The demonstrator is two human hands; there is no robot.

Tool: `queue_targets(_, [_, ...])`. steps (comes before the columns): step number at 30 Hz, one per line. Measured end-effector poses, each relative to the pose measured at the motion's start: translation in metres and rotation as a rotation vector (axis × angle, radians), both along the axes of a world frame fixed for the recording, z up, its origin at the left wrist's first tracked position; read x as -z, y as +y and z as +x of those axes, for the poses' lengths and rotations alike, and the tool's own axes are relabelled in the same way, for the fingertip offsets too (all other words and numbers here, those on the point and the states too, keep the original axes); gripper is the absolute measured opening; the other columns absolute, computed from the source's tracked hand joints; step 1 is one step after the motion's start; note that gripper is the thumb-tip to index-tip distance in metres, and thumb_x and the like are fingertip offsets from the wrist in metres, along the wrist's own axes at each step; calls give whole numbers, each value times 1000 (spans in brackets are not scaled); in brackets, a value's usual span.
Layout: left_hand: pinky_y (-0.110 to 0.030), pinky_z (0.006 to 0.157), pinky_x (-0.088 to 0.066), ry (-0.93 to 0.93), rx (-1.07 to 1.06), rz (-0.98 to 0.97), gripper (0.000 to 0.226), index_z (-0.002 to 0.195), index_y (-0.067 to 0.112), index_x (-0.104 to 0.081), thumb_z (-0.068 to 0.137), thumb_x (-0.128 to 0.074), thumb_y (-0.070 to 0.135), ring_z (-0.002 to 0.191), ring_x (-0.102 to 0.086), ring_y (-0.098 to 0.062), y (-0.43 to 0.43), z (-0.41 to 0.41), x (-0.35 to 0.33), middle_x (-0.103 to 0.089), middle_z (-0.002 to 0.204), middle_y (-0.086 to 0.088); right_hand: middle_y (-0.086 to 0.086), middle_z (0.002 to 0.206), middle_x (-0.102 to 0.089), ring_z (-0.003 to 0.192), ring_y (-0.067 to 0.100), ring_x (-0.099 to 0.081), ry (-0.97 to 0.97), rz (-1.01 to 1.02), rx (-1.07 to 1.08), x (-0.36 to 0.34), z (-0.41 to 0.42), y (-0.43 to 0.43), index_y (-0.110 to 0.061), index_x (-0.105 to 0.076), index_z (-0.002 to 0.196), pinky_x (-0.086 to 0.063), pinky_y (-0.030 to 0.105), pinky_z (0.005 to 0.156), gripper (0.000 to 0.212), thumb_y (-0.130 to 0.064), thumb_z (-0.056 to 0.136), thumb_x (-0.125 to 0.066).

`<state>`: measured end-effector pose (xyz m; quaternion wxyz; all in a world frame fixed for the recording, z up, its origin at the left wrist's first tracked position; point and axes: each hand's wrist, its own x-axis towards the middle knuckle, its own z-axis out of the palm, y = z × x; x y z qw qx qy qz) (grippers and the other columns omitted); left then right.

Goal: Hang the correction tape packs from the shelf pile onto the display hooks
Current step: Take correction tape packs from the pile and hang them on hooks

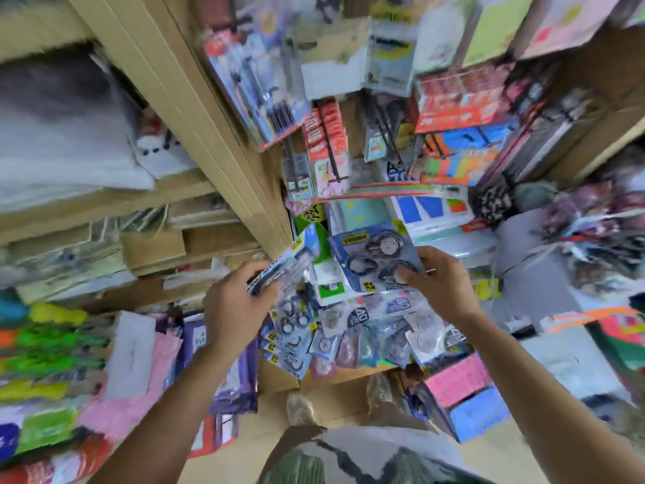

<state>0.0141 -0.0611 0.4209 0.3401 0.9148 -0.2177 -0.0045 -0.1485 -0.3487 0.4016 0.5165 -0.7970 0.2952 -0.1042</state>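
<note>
Two correction tape packs were held above the shelf pile, one in each of the hands. The right hand (439, 281) was closed on the lower corner of a blue pack (373, 256), with the thumb laid on its face. Its three round dispensers were thus turned towards the camera, and the top edge, where a hanging hole would be expected, was left free and pointed up at the display. The left hand (237, 309) was curled round a second pack (279, 274), which was seen nearly edge-on and tilted. How the fingers lay behind that card could not be made out through the blur. Below both hands, the pile (349, 340) of similar packs was spread loosely and overlapping on the shelf (279, 377), within easy reach, which suited picking a pack at a time. The display hooks (329, 141) were seen higher up as dark rods, some loaded with red packs (314, 134), and were well apart from both held packs. Neither held pack was judged to be threaded yet. The next move would call for a pack's top hole to be lined up with a hook tip. Whether a free hook was available could not be told.
</note>
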Motion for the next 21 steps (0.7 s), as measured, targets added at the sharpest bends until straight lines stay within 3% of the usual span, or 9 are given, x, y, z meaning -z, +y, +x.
queue_targets(3, [-38,73,-58,-103,9,-121,42,113,37,-64,75,-64,55,83,-72,-15,-9,10,-52,-75,89,17,-19,68,-64,60,-8,-56,-137,-96,-29,-54,11,-17,-24,-68,89,-39,12,54,16,-12,85,-76])
queue_targets(5, [-30,72,-56,-146,17,-218,38,110,39,-64,74,-67,53,78,-68,-1,-14,13,-89,-69,86,32,-25,68,-63,57,-4,-50,-224,-150,-36,-88,16,-23,-28,-66,87,-36,14,54,22,-10,84,-78])
queue_targets(7, [-15,72,-50,-210,67,-294,28,103,34,-70,77,-76,44,79,-64,11,-18,21,-120,-63,88,45,-20,72,-67,60,-3,-50,-291,-156,-35,-118,22,-30,-27,-69,89,-39,17,57,19,-13,83,-79])
queue_targets(9, [-3,72,-43,-247,109,-368,25,100,30,-73,78,-85,27,81,-62,16,-24,25,-148,-62,88,46,-12,78,-71,64,2,-56,-347,-134,-48,-142,27,-36,-21,-72,95,-43,20,60,15,-15,83,-79])
queue_targets(11, [-2,73,-42,-337,158,-462,28,102,30,-71,79,-85,23,81,-62,16,-25,31,-190,-64,89,44,-9,86,-76,73,12,-68,-445,-143,-22,-176,32,-34,-18,-73,101,-52,26,67,18,-12,84,-78])
queue_targets(13, [-4,74,-44,-329,196,-517,29,101,32,-70,79,-86,24,80,-63,14,-32,37,-210,-65,89,42,-2,95,-77,89,25,-72,-501,-124,-13,-194,39,-37,-18,-73,104,-58,41,79,22,-10,84,-77])
queue_targets(16, [-7,73,-48,-373,247,-626,29,99,41,-68,79,-86,30,77,-64,13,-34,44,-251,-69,89,36,3,98,-77,90,23,-70,-603,-171,7,-225,51,-41,-20,-75,102,-56,53,84,20,-12,84,-78])
queue_targets(19, [-7,66,-49,-395,307,-687,29,99,38,-68,79,-83,24,72,-63,14,-38,51,-289,-68,85,37,2,95,-77,85,21,-69,-684,-215,19,-266,59,-46,-27,-75,96,-55,53,82,23,-9,83,-79])
queue_targets(21, [-2,69,-45,-462,337,-679,24,100,30,-69,79,-79,24,76,-62,18,-41,55,-314,-65,85,43,2,97,-77,88,20,-69,-718,-245,16,-292,64,-48,-23,-75,99,-55,51,84,24,-6,82,-78])
